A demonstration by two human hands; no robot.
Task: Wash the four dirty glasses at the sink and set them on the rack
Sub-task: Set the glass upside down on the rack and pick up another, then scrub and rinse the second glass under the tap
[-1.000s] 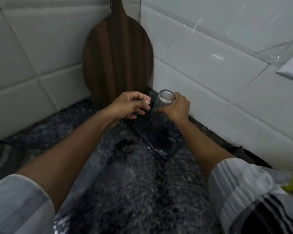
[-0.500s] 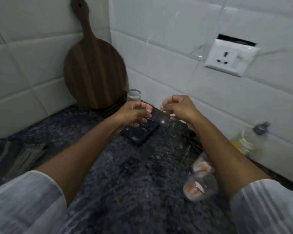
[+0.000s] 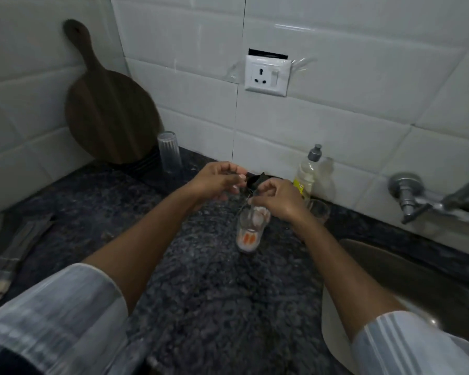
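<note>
Speckled dark granite counter carries everything here. At nine o'clock lies a folded striped cloth; at ten o'clock a round dark wooden board leans in the tiled corner, with a clear ribbed glass upturned on a dark rack just beside it. At centre, the left hand hovers half curled and seems to hold nothing, while the right hand closes its fingers over the rim of a clear dirty glass with orange marks standing on the counter. To lift it well, I judge, pinch the rim firmly and raise it straight up, since another small clear glass stands just behind the wrist at two o'clock. Beside that is a clear plastic soap bottle with a grey cap. The steel sink and metal tap wait at three o'clock.
</note>
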